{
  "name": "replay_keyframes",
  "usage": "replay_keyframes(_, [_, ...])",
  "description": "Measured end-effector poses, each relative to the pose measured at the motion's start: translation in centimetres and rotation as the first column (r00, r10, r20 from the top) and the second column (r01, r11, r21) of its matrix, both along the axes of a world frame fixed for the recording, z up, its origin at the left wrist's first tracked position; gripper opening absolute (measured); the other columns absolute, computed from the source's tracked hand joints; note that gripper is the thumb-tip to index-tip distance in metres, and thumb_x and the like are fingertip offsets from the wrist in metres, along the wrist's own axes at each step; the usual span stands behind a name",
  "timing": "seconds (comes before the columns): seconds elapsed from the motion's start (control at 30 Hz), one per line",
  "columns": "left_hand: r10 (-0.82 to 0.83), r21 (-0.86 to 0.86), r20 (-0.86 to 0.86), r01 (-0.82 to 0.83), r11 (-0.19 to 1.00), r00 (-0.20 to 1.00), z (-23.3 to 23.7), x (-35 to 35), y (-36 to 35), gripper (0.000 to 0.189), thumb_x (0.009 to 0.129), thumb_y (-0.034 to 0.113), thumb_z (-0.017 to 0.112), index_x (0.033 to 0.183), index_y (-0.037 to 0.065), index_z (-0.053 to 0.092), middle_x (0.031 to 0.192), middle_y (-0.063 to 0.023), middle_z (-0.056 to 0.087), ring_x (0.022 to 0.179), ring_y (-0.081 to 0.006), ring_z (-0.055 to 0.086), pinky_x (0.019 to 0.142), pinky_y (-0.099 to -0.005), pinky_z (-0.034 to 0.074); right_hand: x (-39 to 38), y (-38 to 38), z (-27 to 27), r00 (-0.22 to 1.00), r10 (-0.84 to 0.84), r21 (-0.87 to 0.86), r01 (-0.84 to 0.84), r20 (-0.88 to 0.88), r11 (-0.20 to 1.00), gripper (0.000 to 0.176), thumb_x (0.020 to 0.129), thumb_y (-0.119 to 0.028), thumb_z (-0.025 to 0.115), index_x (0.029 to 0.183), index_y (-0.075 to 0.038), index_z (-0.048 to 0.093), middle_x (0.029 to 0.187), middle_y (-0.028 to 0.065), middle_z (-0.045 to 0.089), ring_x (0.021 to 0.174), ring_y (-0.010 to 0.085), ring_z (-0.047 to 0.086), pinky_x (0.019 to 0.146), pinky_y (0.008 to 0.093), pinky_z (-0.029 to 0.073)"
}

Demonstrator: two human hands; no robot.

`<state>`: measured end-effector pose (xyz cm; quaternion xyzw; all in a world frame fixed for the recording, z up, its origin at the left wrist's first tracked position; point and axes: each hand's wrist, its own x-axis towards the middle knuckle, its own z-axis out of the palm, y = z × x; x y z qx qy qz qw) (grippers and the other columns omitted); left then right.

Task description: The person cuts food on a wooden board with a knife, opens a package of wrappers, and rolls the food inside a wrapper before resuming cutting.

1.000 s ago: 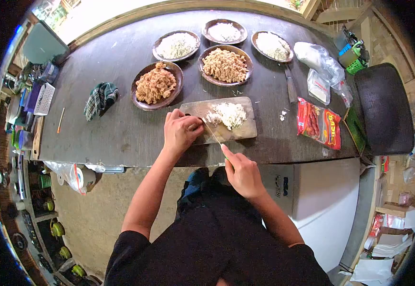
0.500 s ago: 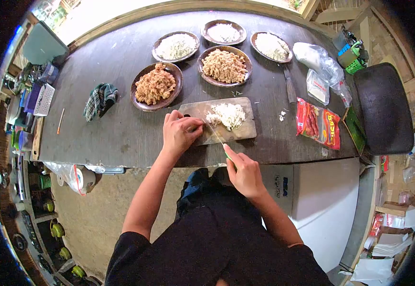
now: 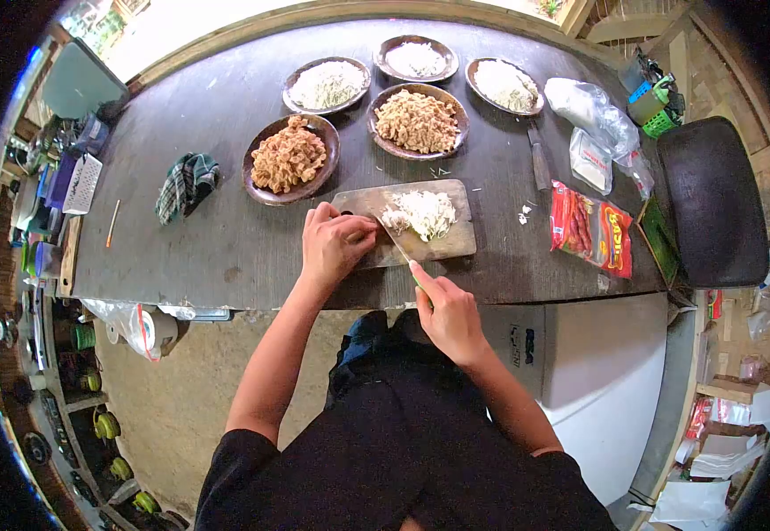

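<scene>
A wooden cutting board (image 3: 447,249) lies near the front edge of the table, with a heap of pale, finely cut shreds (image 3: 422,214) on it. My right hand (image 3: 450,319) is closed round the green handle of a kitchen knife (image 3: 396,239), whose blade points away and to the left over the board. At the board's left side, my left hand (image 3: 336,248) has its fingers curled together beside the blade tip. Whatever those fingers pinch is hidden beneath them.
Behind the board stand brown plates of crispy brown pieces (image 3: 288,157) and of white shreds (image 3: 327,86). Right of it lie a second knife (image 3: 539,159), a red sausage packet (image 3: 590,230) and plastic bags (image 3: 593,115). A checked cloth (image 3: 188,188) lies at left.
The knife and my right hand have shifted slightly left and nearer my left hand. My left hand stays in almost the same place.
</scene>
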<state>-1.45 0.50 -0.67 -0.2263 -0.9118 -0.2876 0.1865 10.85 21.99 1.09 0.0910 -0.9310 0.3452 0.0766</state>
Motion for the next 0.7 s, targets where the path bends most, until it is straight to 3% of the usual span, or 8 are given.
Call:
replay_keyframes(0.23, [-0.016, 0.023, 0.002, 0.015, 1.000, 1.000, -0.54, -0.16, -0.08, 0.013, 0.074, 0.024, 0.084, 0.085, 0.018, 0.082, 0.089, 0.0053, 0.078, 0.086, -0.0205, 0.056, 0.085, -0.0346, 0.046, 0.82, 0.99, 0.50, 1.000, 0.026, -0.084, -0.025, 0.009, 0.996, 0.050, 0.091, -0.002, 0.070, 0.140, -0.012, 0.064, 0.080, 0.0166, 0.066, 0.067, 0.0359, 0.064, 0.062, 0.0442, 0.051])
replay_keyframes(0.4, [0.005, 0.058, 0.039, -0.007, 0.998, 0.999, -0.27, -0.09, 0.02, 0.011, 0.073, 0.023, 0.083, 0.083, 0.017, 0.082, 0.085, 0.0043, 0.077, 0.084, -0.0205, 0.057, 0.083, -0.0343, 0.047, 0.49, 0.73, 0.16, 0.997, 0.074, -0.083, -0.075, -0.011, 0.994, 0.048, 0.095, -0.010, 0.066, 0.143, -0.012, 0.061, 0.077, 0.0150, 0.061, 0.066, 0.0369, 0.065, 0.060, 0.0488, 0.053])
replay_keyframes(0.7, [0.028, 0.054, 0.014, -0.029, 0.998, 1.000, -0.53, -0.18, 0.09, 0.012, 0.071, 0.022, 0.085, 0.083, 0.018, 0.082, 0.081, 0.0030, 0.076, 0.080, -0.0197, 0.058, 0.079, -0.0340, 0.044, 0.20, 0.60, 0.53, 0.999, -0.008, -0.046, 0.010, 0.042, 0.999, 0.047, 0.093, -0.006, 0.068, 0.140, -0.013, 0.064, 0.080, 0.0170, 0.065, 0.069, 0.0376, 0.066, 0.063, 0.0455, 0.052])
